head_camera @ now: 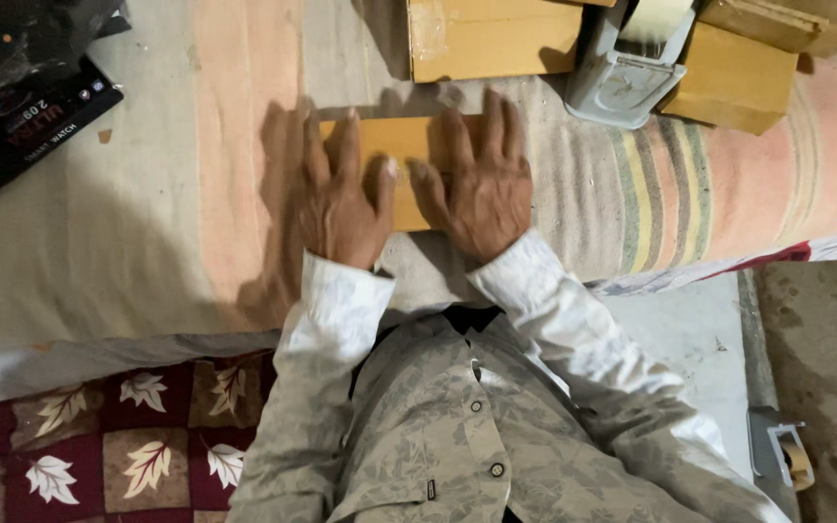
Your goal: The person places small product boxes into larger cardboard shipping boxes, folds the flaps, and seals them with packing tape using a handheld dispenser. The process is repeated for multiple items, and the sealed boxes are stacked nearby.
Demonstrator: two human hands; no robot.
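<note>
Head view, centre of striped cloth (651,194): flat yellow-brown cardboard box (401,145) lies under both your hands. Left hand (341,199) and right hand (477,184) spread flat, gripping nothing; press evenly, palms level, so it stays put.

flat tan box (404,155): centre, under both hands | tan boxes (491,39) (738,77): top | black printed carton (26,126): top left

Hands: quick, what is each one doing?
Left hand: open, flat on the box.
Right hand: open, flat on the box too.
</note>
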